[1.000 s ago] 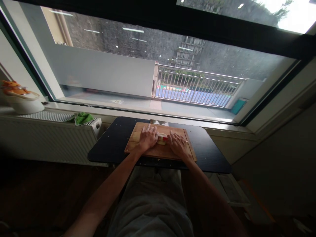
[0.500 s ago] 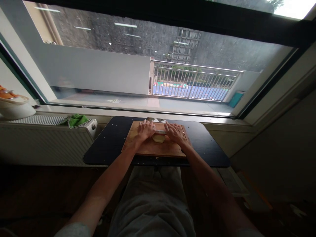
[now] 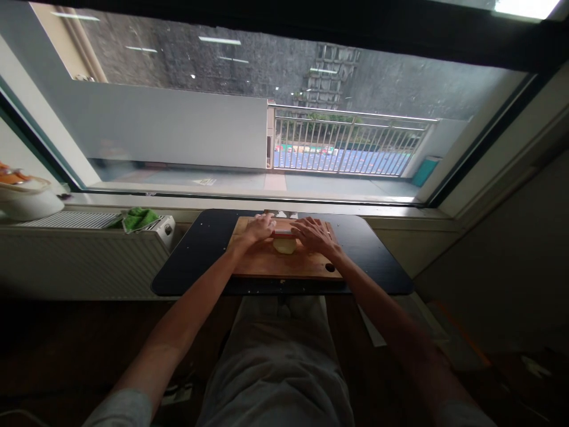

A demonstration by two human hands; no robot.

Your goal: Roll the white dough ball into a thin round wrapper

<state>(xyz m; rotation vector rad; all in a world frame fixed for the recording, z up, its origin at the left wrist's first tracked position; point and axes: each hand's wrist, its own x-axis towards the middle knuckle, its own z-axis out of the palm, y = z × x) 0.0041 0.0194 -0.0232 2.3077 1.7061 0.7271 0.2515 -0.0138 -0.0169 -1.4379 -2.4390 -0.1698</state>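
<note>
A wooden cutting board (image 3: 267, 267) lies on a small black table (image 3: 195, 261) under the window. On the board sits a pale yellowish lump of food (image 3: 284, 245). Right above it a narrow reddish bar (image 3: 283, 233) spans the gap between my hands; what it is I cannot make out. My left hand (image 3: 259, 228) has its fingers closed over the bar's left end. My right hand (image 3: 313, 235) grips the right end, knuckles up. Both forearms reach in from below, over my lap in grey cloth.
A white radiator (image 3: 80, 255) stands to the left of the table, with a green cloth (image 3: 137, 217) on its top. A white bowl (image 3: 26, 203) sits on the sill at far left. The big window (image 3: 284, 118) runs behind the table. A wall rises on the right.
Both hands moved from the middle of the board toward its far edge. The pale lump, earlier tucked between my hands, now shows below the bar. The view tipped slightly down.
</note>
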